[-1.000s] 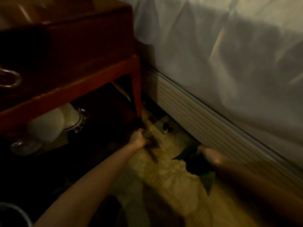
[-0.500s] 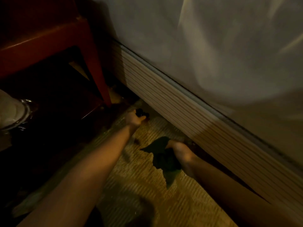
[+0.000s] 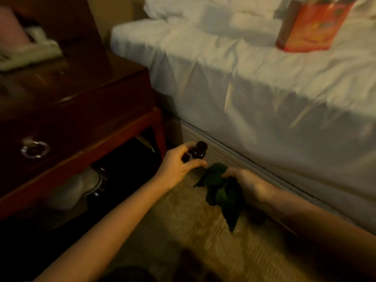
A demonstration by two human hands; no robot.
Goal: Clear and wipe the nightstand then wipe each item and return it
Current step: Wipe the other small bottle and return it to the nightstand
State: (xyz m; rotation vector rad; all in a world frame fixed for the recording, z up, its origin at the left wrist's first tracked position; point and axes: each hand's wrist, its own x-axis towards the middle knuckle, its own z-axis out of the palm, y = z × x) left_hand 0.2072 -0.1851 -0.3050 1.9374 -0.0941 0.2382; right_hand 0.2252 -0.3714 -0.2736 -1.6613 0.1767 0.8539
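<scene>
Up off the carpet comes my left hand (image 3: pixel 177 167), which a moment ago was reaching down by the nightstand's leg; it now holds a small dark bottle (image 3: pixel 196 152) in the air, and my view has risen too, so the nightstand's top and the bed's surface show where before I saw only the leg and the hanging sheet. My fingers and thumb are curled round the bottle's lower body, its rounded dark cap poking out above them. The bottle sits just to the right of the nightstand's (image 3: pixel 81 110) front right leg, level with the bottom of that leg, clear of the floor.

My right hand (image 3: pixel 244 184) is further right of the nightstand, close to the bed's ribbed base, and it clutches a dark green cloth (image 3: pixel 219 192). The cloth bunches under my fingers and hangs down in a point toward the carpet (image 3: pixel 183 231). Bottle and cloth are near each other but not touching.

On the nightstand's top, at its far left, lies something pale and fluffy (image 3: pixel 30 53), too blurred to name. A metal ring pull (image 3: pixel 34 148) hangs on the drawer front. Beneath the nightstand, in shadow, rest a pale rounded thing and a bit of shiny glass or metal (image 3: pixel 97 184); I cannot tell what they are. Right of the nightstand stands the bed (image 3: pixel 264 78), its white sheet rumpled, with an orange box (image 3: pixel 309 25) resting on top, well away from the nightstand.
</scene>
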